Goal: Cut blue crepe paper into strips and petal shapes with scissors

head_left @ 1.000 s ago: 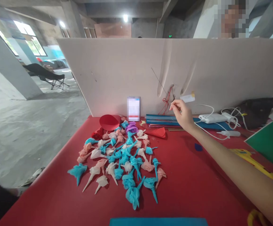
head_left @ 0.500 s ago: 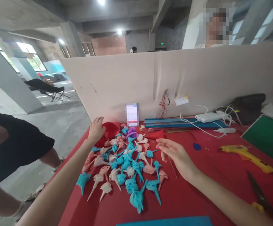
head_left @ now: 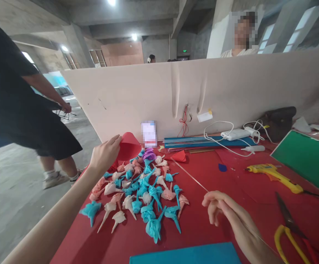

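My left hand point(head_left: 106, 154) reaches to the far left of the red table. Its fingers are closed on the edge of a rounded red paper piece point(head_left: 130, 146), which stands raised. My right hand point(head_left: 227, 212) is over the table's right half, its fingers bent round a long thin stick point(head_left: 190, 176). The stick slants away to the far left, its tip near a small red piece point(head_left: 179, 156). Between my hands lie several twisted paper flowers in blue point(head_left: 154, 228), white point(head_left: 118, 218) and pink point(head_left: 169, 192), plus a purple one point(head_left: 149, 154) at the back.
Right of my right hand are a yellow glue gun point(head_left: 274, 176) and scissors point(head_left: 288, 220). Behind lie blue strips point(head_left: 186, 142), a white power strip point(head_left: 234, 134) and a lit phone point(head_left: 149, 134). A blue board point(head_left: 184, 255) sits in front. A person point(head_left: 30, 95) stands left.
My left hand has lifted the red paper upright. My right hand has drawn back toward me and to the right, with the stick now stretched out. The person at left has changed position.
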The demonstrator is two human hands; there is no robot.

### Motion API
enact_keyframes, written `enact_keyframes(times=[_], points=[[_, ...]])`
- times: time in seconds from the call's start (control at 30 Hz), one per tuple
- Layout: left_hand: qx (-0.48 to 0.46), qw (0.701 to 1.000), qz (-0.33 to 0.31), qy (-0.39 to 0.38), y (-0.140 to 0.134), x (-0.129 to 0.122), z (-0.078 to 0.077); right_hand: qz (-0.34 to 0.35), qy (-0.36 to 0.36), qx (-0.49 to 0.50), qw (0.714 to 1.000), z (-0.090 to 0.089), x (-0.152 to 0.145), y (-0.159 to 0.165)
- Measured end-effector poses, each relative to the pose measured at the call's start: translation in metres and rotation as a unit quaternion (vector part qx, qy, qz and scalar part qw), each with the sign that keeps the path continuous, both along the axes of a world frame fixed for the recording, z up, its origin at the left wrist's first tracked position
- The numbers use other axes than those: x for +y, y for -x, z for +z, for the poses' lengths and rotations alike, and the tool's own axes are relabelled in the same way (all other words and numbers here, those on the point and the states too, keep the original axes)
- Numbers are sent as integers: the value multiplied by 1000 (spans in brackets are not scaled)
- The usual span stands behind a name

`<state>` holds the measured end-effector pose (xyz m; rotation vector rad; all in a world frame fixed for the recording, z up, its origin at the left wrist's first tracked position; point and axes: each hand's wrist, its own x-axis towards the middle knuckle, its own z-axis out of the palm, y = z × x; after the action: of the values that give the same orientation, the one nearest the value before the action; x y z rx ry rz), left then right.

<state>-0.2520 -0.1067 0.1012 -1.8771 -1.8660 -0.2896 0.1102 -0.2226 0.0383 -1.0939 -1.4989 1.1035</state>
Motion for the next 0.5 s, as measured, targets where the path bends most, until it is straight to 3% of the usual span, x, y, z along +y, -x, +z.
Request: enact_keyframes(times=[0.07,0.17,0.27,0.37,0.5], points=[[12,999,-19,-36,-26,-40,5,-6,-2,3,1000,-1,-2,-5],[32,976,-135,-168,-72,-97,2,1,22,24,999,1,3,1],[-21,964,-201,-171,-112,-135,-4,20,46,48,998,6,10,11],[-96,962,-226,-121,-131,-147,-7,-7,0,56,998,12,9,9],[-204,958,-195,-57,-129,-142,-3,-51,-101,20,993,18,-15,-20]])
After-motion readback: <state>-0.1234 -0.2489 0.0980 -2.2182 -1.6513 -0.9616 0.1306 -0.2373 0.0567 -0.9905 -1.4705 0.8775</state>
